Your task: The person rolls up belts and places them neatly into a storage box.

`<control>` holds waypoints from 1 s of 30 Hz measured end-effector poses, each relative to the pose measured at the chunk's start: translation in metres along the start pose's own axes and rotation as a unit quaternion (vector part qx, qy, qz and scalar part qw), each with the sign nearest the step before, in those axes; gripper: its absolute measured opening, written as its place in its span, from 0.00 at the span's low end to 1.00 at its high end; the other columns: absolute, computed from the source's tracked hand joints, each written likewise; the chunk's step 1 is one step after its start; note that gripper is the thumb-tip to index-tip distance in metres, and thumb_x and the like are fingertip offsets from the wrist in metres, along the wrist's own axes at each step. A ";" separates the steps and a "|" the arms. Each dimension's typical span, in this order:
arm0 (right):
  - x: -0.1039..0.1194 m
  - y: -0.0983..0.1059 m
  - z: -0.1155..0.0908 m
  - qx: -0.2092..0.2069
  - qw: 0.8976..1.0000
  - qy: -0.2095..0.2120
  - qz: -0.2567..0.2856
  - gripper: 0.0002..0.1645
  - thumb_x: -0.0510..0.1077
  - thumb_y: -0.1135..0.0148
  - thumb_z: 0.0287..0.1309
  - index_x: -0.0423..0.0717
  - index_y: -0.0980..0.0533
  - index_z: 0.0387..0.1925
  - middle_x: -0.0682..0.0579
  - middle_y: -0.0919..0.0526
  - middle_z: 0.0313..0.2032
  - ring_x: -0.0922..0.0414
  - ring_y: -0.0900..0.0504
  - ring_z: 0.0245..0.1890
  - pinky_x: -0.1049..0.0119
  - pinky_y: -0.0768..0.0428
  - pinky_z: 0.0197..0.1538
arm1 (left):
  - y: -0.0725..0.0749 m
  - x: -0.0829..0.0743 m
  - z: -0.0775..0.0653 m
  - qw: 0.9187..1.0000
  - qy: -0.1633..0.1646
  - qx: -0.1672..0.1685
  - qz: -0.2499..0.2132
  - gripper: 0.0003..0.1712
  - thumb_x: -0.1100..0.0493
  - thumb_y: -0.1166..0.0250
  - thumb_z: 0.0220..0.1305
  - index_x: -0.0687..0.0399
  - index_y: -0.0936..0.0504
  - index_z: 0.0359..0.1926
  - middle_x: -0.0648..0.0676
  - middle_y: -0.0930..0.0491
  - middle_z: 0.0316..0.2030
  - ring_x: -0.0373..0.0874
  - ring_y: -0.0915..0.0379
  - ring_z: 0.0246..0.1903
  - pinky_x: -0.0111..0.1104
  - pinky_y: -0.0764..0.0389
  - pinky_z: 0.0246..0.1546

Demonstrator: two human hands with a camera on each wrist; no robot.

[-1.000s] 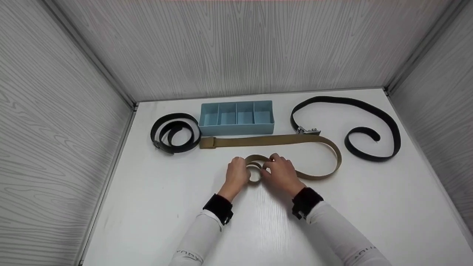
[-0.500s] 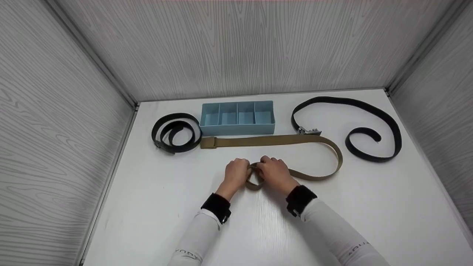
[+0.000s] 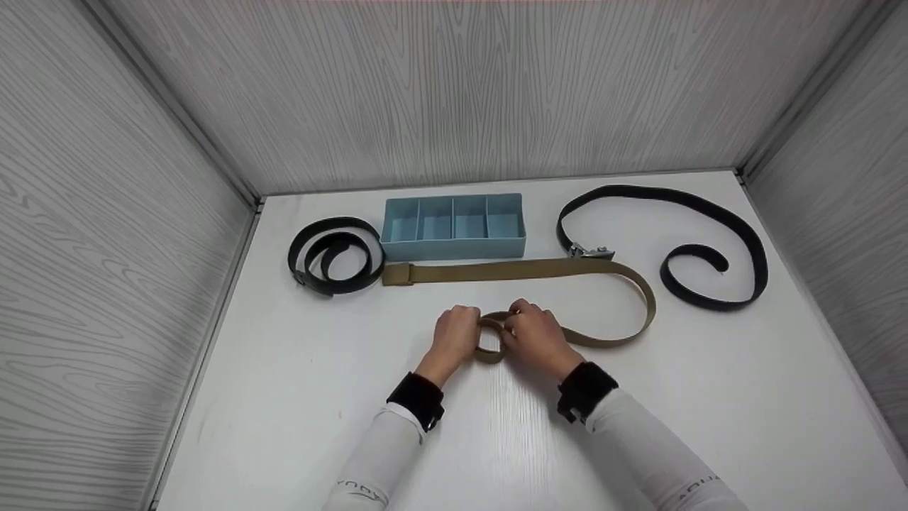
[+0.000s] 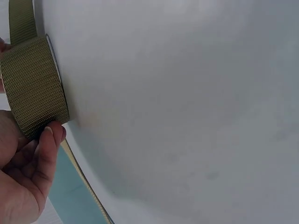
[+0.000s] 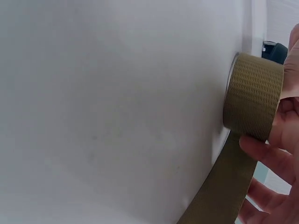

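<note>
Grey wood-grain panels (image 3: 454, 92) on three sides, white desk (image 3: 284, 426) between them. Near the middle of the desk, toward the person: one olive-tan webbing belt (image 3: 525, 270), standing on its edge over much of its length. Its tan buckle end (image 3: 397, 275) points left, just in front of a pale blue plastic box with four compartments (image 3: 454, 250), which sits by the far edge.

Both hands meet at the belt's other end. Left hand (image 3: 456, 337): fingers curled, grip holding the near-left side of a small coil (image 4: 35, 86). Right hand (image 3: 537, 333): grip pinching the coil from the opposite side, a fingertip where the band leaves it. Turns in the coil: cannot count them.

Progress, my reading: coiling looks early. A small ring is formed; the long stretch, bending near the right of the desk and running back left to the buckle, lies unwound.

Toward the far left corner, a black belt (image 3: 333, 224) lies in loose loops, beside the box; contact unclear. Toward the far right corner, a second black belt with a silver metal buckle (image 3: 592, 251) lies spread in a wide curve, its tail curled inward, neither hand near it.
</note>
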State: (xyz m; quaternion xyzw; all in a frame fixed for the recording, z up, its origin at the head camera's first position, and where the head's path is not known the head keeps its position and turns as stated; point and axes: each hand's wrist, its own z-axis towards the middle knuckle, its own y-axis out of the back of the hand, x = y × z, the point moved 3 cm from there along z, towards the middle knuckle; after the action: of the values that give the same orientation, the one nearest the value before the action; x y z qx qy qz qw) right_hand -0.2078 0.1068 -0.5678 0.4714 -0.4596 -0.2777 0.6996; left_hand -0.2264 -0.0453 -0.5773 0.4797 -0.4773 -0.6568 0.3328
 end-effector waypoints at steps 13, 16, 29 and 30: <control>-0.008 0.002 0.001 -0.025 0.999 -0.024 0.017 0.08 0.41 0.33 0.60 0.43 0.23 0.39 0.47 0.19 0.35 0.48 0.18 0.34 0.52 0.22 0.35 | -0.003 -0.006 0.003 0.999 0.002 0.023 0.025 0.10 0.64 0.37 0.60 0.59 0.16 0.23 0.57 0.18 0.23 0.52 0.20 0.25 0.42 0.21 0.25; -0.010 0.005 0.001 -0.026 0.997 -0.067 0.024 0.14 0.43 0.32 0.58 0.44 0.23 0.44 0.49 0.18 0.34 0.49 0.18 0.33 0.52 0.21 0.35 | -0.004 -0.010 0.003 0.999 0.021 0.012 0.037 0.08 0.65 0.37 0.59 0.59 0.16 0.25 0.58 0.17 0.24 0.53 0.20 0.25 0.43 0.21 0.25; -0.011 0.005 0.004 -0.038 0.999 -0.036 0.012 0.06 0.37 0.31 0.53 0.51 0.13 0.28 0.55 0.14 0.28 0.51 0.16 0.31 0.52 0.21 0.32 | -0.001 -0.017 0.002 0.997 -0.019 0.035 0.061 0.06 0.64 0.36 0.60 0.58 0.16 0.28 0.56 0.17 0.26 0.51 0.19 0.27 0.42 0.20 0.27; -0.011 0.005 0.004 -0.036 0.999 -0.027 0.012 0.06 0.37 0.32 0.53 0.51 0.13 0.28 0.55 0.14 0.28 0.51 0.16 0.31 0.52 0.21 0.32 | -0.001 -0.017 0.002 0.997 -0.031 0.038 0.063 0.07 0.63 0.37 0.61 0.57 0.16 0.27 0.56 0.17 0.26 0.51 0.19 0.26 0.41 0.21 0.27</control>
State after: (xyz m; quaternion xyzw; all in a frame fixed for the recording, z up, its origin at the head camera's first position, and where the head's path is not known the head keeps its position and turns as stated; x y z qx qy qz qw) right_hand -0.2160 0.1163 -0.5673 0.4328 -0.4740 -0.2984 0.7064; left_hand -0.2228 -0.0291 -0.5728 0.4399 -0.5414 -0.6306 0.3401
